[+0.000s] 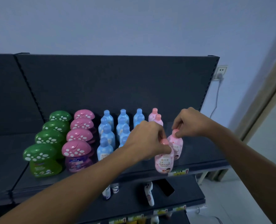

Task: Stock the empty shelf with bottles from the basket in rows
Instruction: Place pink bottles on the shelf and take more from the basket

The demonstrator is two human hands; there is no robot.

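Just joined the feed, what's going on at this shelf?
A person is filling the shelf in rows. The left hand pinches the cap of the front pink bottle, the right hand the cap of the pink bottle behind it, both in the rightmost row. To the left, green bottles, pink mushroom-cap bottles and blue bottles already stand in rows.

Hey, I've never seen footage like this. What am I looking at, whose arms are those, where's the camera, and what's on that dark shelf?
No machine here: these are a person's bare arms, filmed by one wide-angle camera worn on the head, looking forward and down. On the dark shelf stand rows of bottles: green mushroom-capped bottles, pink mushroom-capped bottles, blue bottles, and two small pink bottles at the back. The left hand grips the top of the front pink bottle; the right hand pinches the cap of the second pink bottle just behind it, probably to extend that pink row.
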